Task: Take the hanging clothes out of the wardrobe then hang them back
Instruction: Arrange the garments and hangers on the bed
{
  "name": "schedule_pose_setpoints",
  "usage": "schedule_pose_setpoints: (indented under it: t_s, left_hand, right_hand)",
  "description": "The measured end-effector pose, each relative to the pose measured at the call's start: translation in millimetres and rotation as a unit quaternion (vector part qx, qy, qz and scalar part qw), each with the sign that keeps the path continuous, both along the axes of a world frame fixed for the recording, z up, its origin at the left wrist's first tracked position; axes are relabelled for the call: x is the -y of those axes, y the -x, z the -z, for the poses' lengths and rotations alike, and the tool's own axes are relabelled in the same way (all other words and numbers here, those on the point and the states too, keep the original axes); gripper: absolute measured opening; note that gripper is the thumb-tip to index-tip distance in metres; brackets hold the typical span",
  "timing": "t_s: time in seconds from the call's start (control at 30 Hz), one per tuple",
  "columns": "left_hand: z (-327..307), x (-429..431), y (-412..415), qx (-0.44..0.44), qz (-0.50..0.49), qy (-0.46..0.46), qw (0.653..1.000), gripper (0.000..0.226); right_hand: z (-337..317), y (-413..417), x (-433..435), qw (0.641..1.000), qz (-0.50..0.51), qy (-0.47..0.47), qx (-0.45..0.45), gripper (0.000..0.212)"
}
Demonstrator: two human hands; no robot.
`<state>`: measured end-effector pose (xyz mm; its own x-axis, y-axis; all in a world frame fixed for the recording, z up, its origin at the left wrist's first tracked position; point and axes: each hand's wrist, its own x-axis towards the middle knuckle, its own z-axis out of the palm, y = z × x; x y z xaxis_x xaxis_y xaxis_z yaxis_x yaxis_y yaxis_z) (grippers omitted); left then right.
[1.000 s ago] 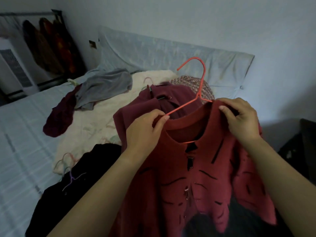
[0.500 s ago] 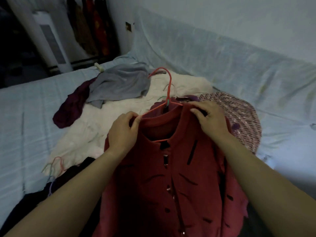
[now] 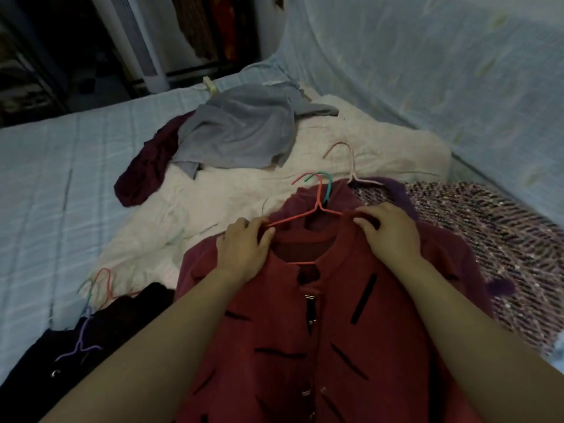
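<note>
The pale blue striped bed [image 3: 55, 184] spreads out beyond and to the left of the two hands, with a heap of clothes on it: a cream quilted blanket [image 3: 232, 190] past the fingertips, a grey crumpled top [image 3: 241, 129] on it further off, a dark maroon bundled garment [image 3: 146, 175] left of that, a purple-and-white woven tweed piece [image 3: 476, 227] just right of the right hand, and a black garment [image 3: 100, 331] low on the left beside the left forearm

The task's thing here, the red knit cardigan with black slit marks [image 3: 320, 346], lies front-up on the pile directly under both hands and forearms. The left hand [image 3: 244, 248] is closed in a pinch on the left shoulder of the cardigan where the arm of the thin coral wire hanger [image 3: 305, 215] enters the neckline; the right hand [image 3: 390, 233] has its fingers curled down over the right shoulder, gripping cloth and, it seems, the hanger arm beneath. The hanger's hook points away from the hands, next to a teal hook [image 3: 323, 184]

Judging by this, the step in hand is seating the cardigan on its hanger, part of the hanging-back half. The next move calls for squaring both shoulders on the wire, then taking the hook and carrying it to the dark wardrobe rail [image 3: 207, 32] far beyond the hands
</note>
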<state>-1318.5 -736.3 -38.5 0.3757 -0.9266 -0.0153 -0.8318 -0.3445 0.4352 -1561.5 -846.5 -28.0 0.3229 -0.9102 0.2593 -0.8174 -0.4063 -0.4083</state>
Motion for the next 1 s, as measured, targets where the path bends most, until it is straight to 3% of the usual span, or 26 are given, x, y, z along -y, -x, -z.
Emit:
schedule_pose_setpoints:
  t_s: [0.13, 0.23, 0.4, 0.63, 0.8, 1.0]
  left_hand:
    - [6.5, -40.4, -17.0, 0.019, 0.042, 0.052, 0.998, 0.053]
    - [6.1, -80.8, -43.9, 0.028, 0.069, 0.068, 0.995, 0.054]
    - [15.0, -178.2, -102.8, 0.024, 0.039, 0.028, 0.999, 0.055]
    - [53.5, -351.9, -226.6, 0.010, -0.013, -0.072, 0.997, 0.064]
    - [101.8, -431.4, -303.0, -0.010, -0.057, -0.126, 0.990, 0.068]
    - [168.3, -439.1, -358.9, -0.061, -0.084, -0.140, 0.985, 0.057]
  right_hand:
    - [-8.8, -15.5, -23.6, 0.999, -0.022, 0.031, 0.002, 0.027]
    - [-19.6, -53.4, -67.8, 0.997, -0.063, 0.024, 0.035, 0.038]
    - [-12.4, -153.0, -178.5, 0.983, -0.169, -0.054, 0.054, 0.044]
    - [48.7, -294.0, -327.9, 0.946, -0.260, -0.195, -0.018, 0.046]
    - [113.7, -366.6, -367.8, 0.932, -0.235, -0.273, -0.046, 0.049]
    - [172.6, -408.1, -357.3, 0.944, -0.203, -0.233, -0.116, 0.049]
